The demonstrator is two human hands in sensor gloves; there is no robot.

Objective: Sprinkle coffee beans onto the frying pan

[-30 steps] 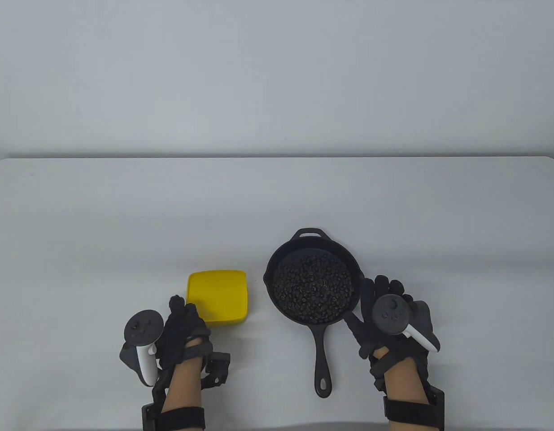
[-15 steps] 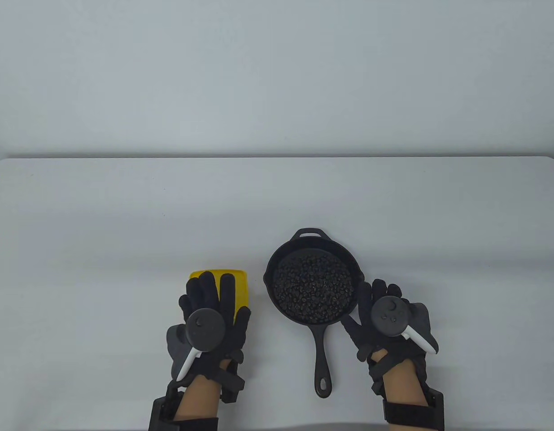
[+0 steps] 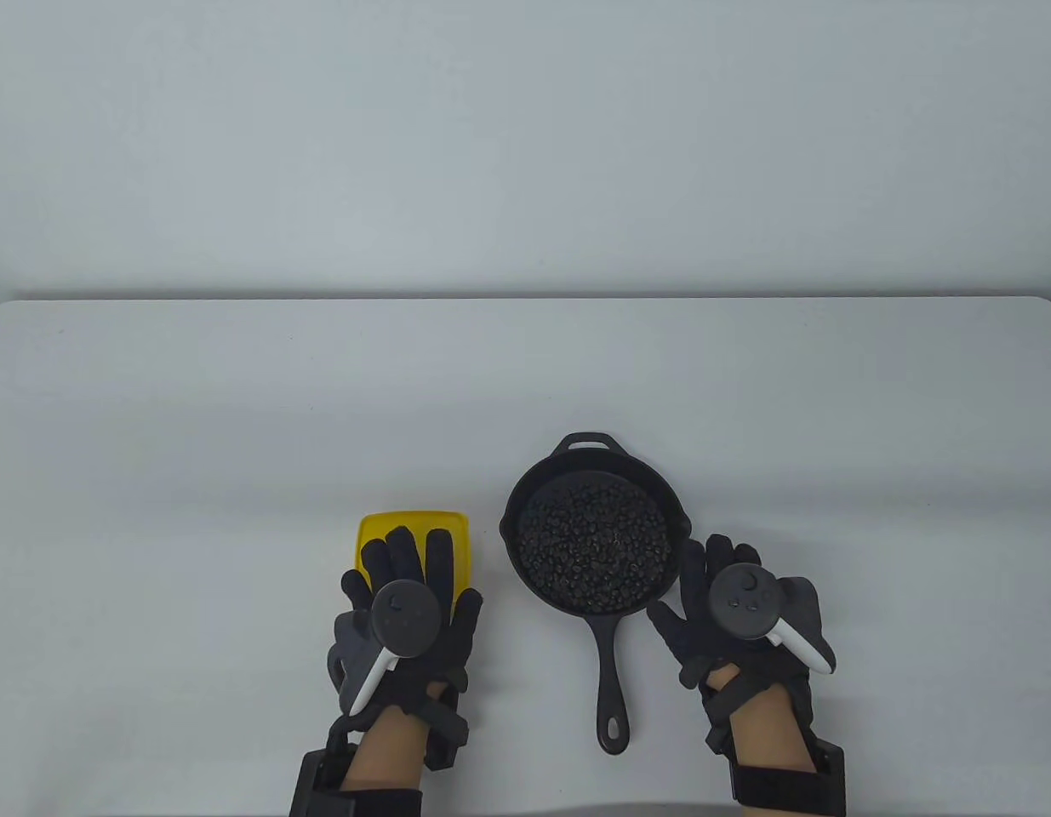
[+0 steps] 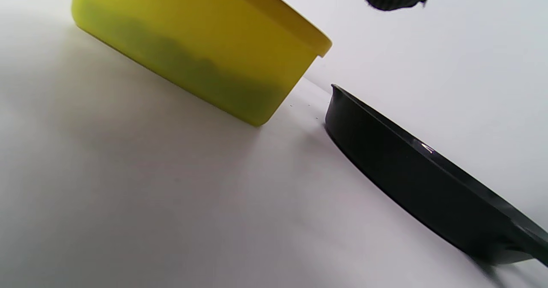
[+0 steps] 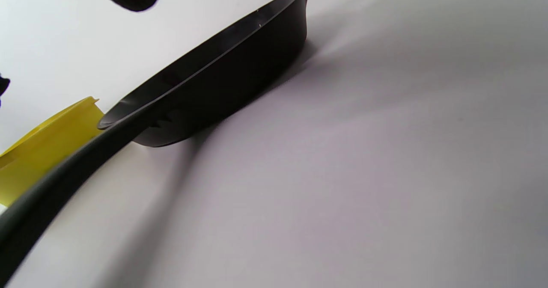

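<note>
A black frying pan (image 3: 525, 502) holds a layer of coffee beans (image 3: 593, 545); its handle (image 3: 612, 681) points to the near edge. A yellow container (image 3: 410, 521) stands just left of it. My left hand (image 3: 431, 574) lies palm down with its fingers spread over the container's near half; I cannot tell whether it touches. My right hand (image 3: 691, 579) is spread and empty, just right of the pan. The left wrist view shows the container's side (image 4: 205, 52) and the pan's wall (image 4: 419, 176). The right wrist view shows the pan (image 5: 222, 78) and its handle (image 5: 51, 194).
The white table (image 3: 236, 408) stretches far to the back and to both sides. The pan's small helper handle (image 3: 586, 442) points away from me. Nothing else stands on the table.
My left hand moved right from beside the container, turned palm down over it, then drew back slightly. My right hand, the pan and the container stayed put.
</note>
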